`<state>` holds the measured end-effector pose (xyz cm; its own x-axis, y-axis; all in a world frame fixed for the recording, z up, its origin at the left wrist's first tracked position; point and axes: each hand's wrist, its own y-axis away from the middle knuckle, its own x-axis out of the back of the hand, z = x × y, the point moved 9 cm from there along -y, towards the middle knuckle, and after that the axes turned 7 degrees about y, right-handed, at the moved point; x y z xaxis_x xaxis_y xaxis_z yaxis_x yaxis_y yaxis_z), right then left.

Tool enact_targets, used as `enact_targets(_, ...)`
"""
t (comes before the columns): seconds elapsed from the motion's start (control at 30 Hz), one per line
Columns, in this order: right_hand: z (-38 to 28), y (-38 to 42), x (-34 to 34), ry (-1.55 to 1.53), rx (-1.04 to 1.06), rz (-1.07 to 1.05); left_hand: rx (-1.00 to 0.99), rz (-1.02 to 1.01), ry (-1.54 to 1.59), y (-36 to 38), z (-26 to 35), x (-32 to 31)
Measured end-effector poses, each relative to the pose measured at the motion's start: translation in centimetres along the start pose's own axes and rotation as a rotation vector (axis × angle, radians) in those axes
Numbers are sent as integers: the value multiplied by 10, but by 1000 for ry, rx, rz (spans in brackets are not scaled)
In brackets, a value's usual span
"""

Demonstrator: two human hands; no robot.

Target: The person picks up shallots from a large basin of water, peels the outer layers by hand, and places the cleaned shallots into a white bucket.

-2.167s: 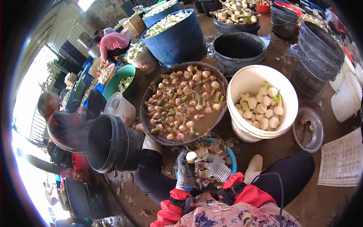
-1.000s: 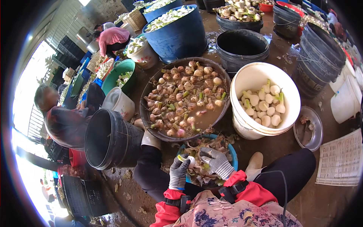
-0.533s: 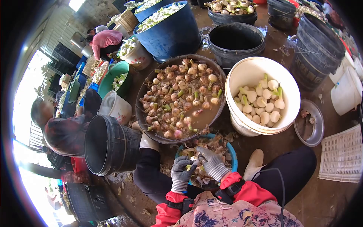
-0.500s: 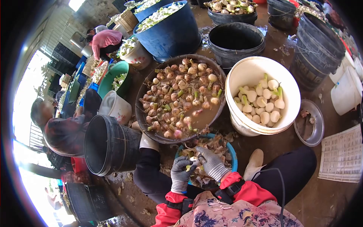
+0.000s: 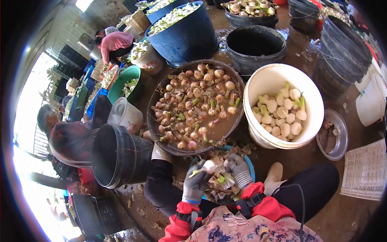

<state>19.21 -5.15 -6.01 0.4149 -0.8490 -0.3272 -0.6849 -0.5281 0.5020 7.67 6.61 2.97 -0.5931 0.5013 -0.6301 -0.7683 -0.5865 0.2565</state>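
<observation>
In a grey glove, my left hand (image 5: 196, 180) is closed around a pale garlic bulb (image 5: 209, 166), whose green stem points left. Beside it, my gloved right hand (image 5: 240, 170) has its fingers bent in on a loose flap of garlic skin (image 5: 220, 160) next to the bulb; motion blurs the fingertips. Both hands are over a blue basin (image 5: 250, 163) heaped with peelings (image 5: 221, 183). Just beyond is a wide dark tub (image 5: 151, 121) of muddy water and unpeeled garlic (image 5: 189, 105). To its right a white bucket (image 5: 258, 131) contains peeled bulbs (image 5: 282, 113).
A black bucket (image 5: 121, 155) lies tilted at left, near another seated person (image 5: 72, 141). Behind the tub stand a black tub (image 5: 256, 52) and a large blue tub (image 5: 183, 38) full of garlic. At right are a clear bowl (image 5: 340, 139) and a white crate (image 5: 365, 171).
My hands have moved slightly apart, and the garlic bulb has come up into clearer view in my left hand. Loose skin now shows between the hands. The camera view has shifted slightly.
</observation>
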Motion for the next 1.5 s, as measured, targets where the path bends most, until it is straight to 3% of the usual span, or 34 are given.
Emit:
enact_targets(0.03, 12, -2, -9, -90, -1, -60, 66, -36, 162, -15, -2, -26)
enact_targets(0.1, 9, 8, -22, 65, -28, -145, 81, -213, 83, -40, 12, -104)
enact_targets(0.13, -10, 20, -29, 259, 33, -170, 97, -305, 116, -50, 15, -141)
enact_targets(0.17, -22, 26, -32, 454, 94, -190, 96, -498, 389, -56, 27, -181)
enact_targets(0.23, 0, 18, -36, 302, 95, -280, 69, -597, 360, -74, 43, -213)
enact_targets(0.3, 1, 18, -38, 465, 111, -315, 87, -387, 115, -121, 33, -178)
enact_targets(0.37, -4, 16, -34, 646, 290, -271, -98, -132, -457, -177, 21, -114)
enact_targets(0.4, -2, 15, -34, 675, 311, -274, -223, -138, -1053, -213, 7, -65)
enact_targets(0.47, -1, 10, -36, 672, 319, -281, -334, -127, -1723, -224, -1, -33)
enact_targets(0.53, 11, 3, -34, 639, 251, -285, -106, -256, -2002, -228, -21, -8)
enact_targets(0.57, 21, -2, -32, 602, 181, -295, -110, -261, -1994, -236, -25, 2)
enact_targets(0.63, 23, -9, -30, 603, 200, -297, 388, -409, -2195, -250, -63, 55)
enact_targets(0.67, 19, -8, -30, 633, 181, -297, 391, -414, -2189, -257, -77, 77)
enact_targets(0.73, 14, -9, -30, 698, 192, -299, 163, -128, -2134, -275, -76, 110)
enact_targets(0.77, 14, -10, -30, 700, 188, -296, 165, -132, -2130, -271, -59, 92)
enact_targets(0.83, 26, -13, -23, 489, 9, -242, 580, -300, -1900, -239, -28, 48)
enact_targets(0.87, 23, -14, -22, 492, 11, -238, 57, -295, -1819, -237, -7, 34)
enact_targets(0.9, 21, -14, -23, 487, 10, -240, 60, -294, -1825, -229, -11, 49)
enact_targets(0.97, 18, -14, -18, 162, -22, -129, -8, -142, -1137, -202, 11, 40)
enact_targets(1.03, 10, -15, -21, 106, 54, -124, 263, 107, -509, -152, -1, 34)
enact_targets(1.1, -43, -1, -27, 209, 319, -60, 220, 59, -505, -111, -5, 15)
enact_targets(1.27, -54, 15, -15, 353, 280, 38, 122, 47, -640, -37, -23, -15)
enact_targets(1.3, -52, 15, -13, 351, 285, 39, -108, -2, -794, -29, -20, -14)
enact_targets(1.37, -47, 15, -14, 567, 355, 32, -414, -30, -1404, -9, -7, -43)
enact_targets(1.5, -50, 25, -17, 721, 488, 113, -445, -52, -1486, 5, -15, -47)
